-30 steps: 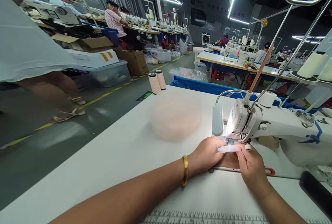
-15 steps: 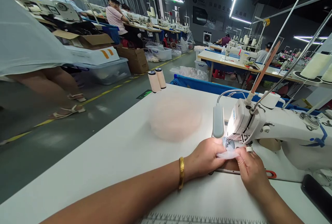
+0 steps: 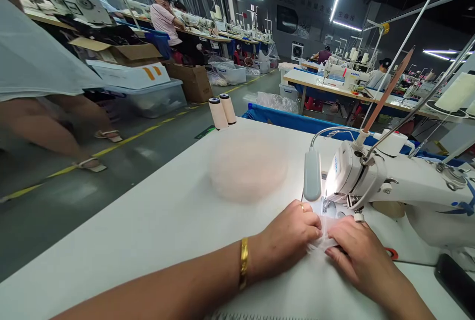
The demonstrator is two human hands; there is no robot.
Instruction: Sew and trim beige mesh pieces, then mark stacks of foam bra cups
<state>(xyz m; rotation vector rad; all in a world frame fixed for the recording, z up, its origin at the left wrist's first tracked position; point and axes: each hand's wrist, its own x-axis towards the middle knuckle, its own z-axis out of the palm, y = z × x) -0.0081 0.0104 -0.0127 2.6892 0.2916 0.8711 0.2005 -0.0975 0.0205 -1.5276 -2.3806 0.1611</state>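
A piece of thin, sheer white fabric (image 3: 322, 242) lies between my two hands, just in front of the needle of a white sewing machine (image 3: 347, 169). My left hand (image 3: 293, 231), with a ring and a gold bracelet, has its fingers curled closed on the fabric's left side. On the other side, my right hand (image 3: 356, 248) pinches the fabric, thumb below and fingers above. The machine's lamp (image 3: 312, 174) lights the needle area. A pale, sheer round heap of fabric (image 3: 248, 166) rests on the white table left of the machine.
Two thread cones (image 3: 222, 111) stand at the table's far edge. A black phone-like object (image 3: 454, 278) lies at the right, and red-handled scissors (image 3: 391, 253) show partly behind my right hand. A blue cloth trough (image 3: 282, 119) runs behind the table. A person in a light skirt (image 3: 40, 53) is on the left.
Both hands have drawn back toward me from the needle, and more of the sheer fabric shows between them. The walking person at the left has shifted slightly.
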